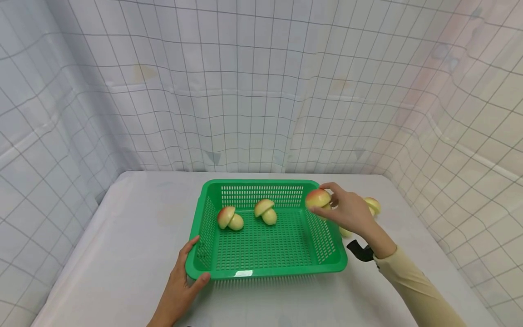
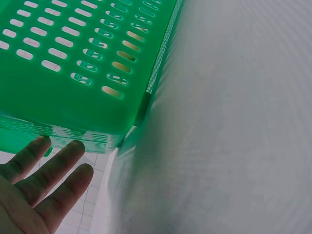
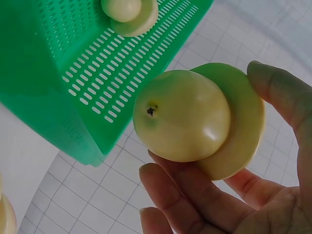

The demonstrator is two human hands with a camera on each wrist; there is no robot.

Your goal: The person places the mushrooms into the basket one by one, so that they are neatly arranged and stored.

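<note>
A green plastic basket [image 1: 265,274] with slotted walls stands on the white table. Two toy mushrooms lie inside: a left one [image 1: 235,222] and a middle one [image 1: 269,216], both pale yellow with reddish caps. At the basket's near left corner, my left hand [image 1: 180,281] holds the rim between thumb and index finger; its other three fingers [image 2: 63,190] extend beside the wall. My right hand [image 1: 347,211] pinches another toy mushroom [image 1: 318,199] by its cap over the basket's right rim. In the right wrist view its round stem end [image 3: 183,117] faces the camera.
Outside the basket's right side lie more toy mushrooms, one [image 1: 372,205] partly behind my right hand and another [image 1: 345,232] mostly hidden by the rim. A black strap-like piece [image 1: 359,250] shows at the right wrist. Grid-patterned white curtains [image 1: 253,91] surround the table.
</note>
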